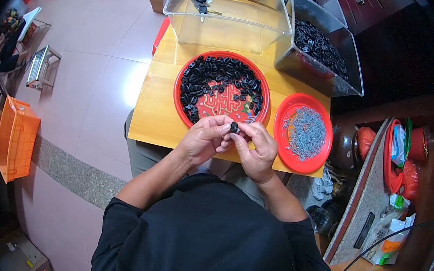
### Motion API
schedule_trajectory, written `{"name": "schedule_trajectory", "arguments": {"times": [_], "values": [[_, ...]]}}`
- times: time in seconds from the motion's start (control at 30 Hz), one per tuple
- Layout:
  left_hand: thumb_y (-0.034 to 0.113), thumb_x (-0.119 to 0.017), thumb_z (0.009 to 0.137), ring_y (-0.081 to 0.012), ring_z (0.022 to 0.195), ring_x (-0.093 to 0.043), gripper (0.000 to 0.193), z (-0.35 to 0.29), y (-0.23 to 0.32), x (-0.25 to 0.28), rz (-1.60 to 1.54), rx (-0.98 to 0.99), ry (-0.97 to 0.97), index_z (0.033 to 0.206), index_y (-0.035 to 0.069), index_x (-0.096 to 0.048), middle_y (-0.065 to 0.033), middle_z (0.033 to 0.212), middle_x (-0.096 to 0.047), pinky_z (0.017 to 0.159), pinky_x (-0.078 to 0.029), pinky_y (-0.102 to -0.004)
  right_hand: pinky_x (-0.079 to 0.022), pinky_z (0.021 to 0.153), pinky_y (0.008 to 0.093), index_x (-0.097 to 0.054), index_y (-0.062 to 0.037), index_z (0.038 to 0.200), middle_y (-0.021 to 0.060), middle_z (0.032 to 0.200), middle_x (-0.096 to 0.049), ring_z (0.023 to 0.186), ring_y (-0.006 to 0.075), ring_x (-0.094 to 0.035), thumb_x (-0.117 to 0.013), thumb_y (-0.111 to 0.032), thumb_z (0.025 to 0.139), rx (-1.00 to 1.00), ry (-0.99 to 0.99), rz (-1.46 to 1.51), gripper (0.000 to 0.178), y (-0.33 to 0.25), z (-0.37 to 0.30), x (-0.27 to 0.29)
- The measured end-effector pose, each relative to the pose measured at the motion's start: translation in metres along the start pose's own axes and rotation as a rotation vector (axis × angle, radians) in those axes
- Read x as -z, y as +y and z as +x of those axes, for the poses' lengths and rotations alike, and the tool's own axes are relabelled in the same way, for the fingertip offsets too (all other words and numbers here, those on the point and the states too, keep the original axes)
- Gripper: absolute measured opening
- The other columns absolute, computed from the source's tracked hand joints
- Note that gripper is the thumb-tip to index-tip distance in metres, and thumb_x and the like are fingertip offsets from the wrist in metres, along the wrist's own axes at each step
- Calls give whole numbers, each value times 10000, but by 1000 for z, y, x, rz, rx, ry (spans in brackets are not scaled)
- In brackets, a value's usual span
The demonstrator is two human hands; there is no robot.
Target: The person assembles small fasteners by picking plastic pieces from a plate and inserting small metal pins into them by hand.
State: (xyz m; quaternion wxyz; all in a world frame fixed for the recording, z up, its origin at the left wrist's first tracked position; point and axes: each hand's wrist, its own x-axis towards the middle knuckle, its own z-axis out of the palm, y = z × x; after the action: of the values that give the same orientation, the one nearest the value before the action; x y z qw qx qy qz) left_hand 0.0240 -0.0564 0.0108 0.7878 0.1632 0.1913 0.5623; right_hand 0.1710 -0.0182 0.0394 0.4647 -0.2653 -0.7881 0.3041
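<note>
Between the fingertips of my left hand (207, 136) and my right hand (256, 150) is a small black plastic part (234, 127), pinched by both. The hands meet over the near edge of a round red tray (267, 94) with a printed pattern. Many black plastic parts (224, 67) lie heaped along its far and left sides. A few small screws (250, 119) rest in the tray beside my right fingers. To the right, a red oval plate (283, 155) bears a pile of small silvery screws (306, 133). Fingers partly hide the held part.
The yellow wooden table (155, 111) carries a clear bin (224, 31) at the back with keys (204, 9) showing through. A second clear bin (351, 81), full of black parts, stands back right. An orange crate (19, 138) is far left; a low cabinet (363, 180) stands at right.
</note>
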Motion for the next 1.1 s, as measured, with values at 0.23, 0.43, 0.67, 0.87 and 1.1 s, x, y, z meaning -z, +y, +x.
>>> {"name": "schedule_trajectory", "arguments": {"times": [0.23, 0.43, 0.67, 0.87, 1.1], "values": [[165, -528, 877, -81, 596, -496, 134, -1, 0, -2, -55, 50, -36, 940, 48, -535, 0, 701, -525, 509, -394, -196, -487, 518, 268, -560, 8, 975, 97, 741, -554, 609, 174, -591, -640, 90, 704, 39, -11, -18, 294, -5, 3, 2], [177, -510, 886, -81, 597, -492, 138, -1, -4, -3, -83, 67, -80, 931, 48, -532, 0, 697, -521, 501, -385, -195, -488, 504, 259, -555, 16, 1005, 86, 723, -537, 581, 155, -581, -636, 89, 710, -8, -14, -1, 315, -11, 4, 3], [179, -551, 871, -54, 542, -464, 118, -4, -4, -7, 167, -87, 110, 884, 63, -531, 23, 673, -509, 465, -358, -174, -432, 495, 232, -571, 5, 1012, 67, 716, -521, 581, 117, -522, -626, 63, 730, -87, -33, 35, 293, -5, 2, 4], [175, -577, 861, -37, 540, -453, 125, -6, -3, -9, 390, -204, 157, 869, 66, -516, 34, 674, -504, 466, -353, -172, -434, 529, 224, -571, 4, 991, 54, 728, -520, 619, 111, -522, -635, 64, 724, -148, -36, 74, 281, -1, -2, 6], [173, -578, 865, -18, 560, -434, 132, -9, -3, -10, 503, -244, 167, 866, 63, -505, 43, 688, -494, 476, -344, -163, -436, 536, 224, -572, 1, 982, 51, 727, -517, 624, 112, -520, -644, 63, 718, -140, -39, 74, 280, -2, -3, 6]]}}
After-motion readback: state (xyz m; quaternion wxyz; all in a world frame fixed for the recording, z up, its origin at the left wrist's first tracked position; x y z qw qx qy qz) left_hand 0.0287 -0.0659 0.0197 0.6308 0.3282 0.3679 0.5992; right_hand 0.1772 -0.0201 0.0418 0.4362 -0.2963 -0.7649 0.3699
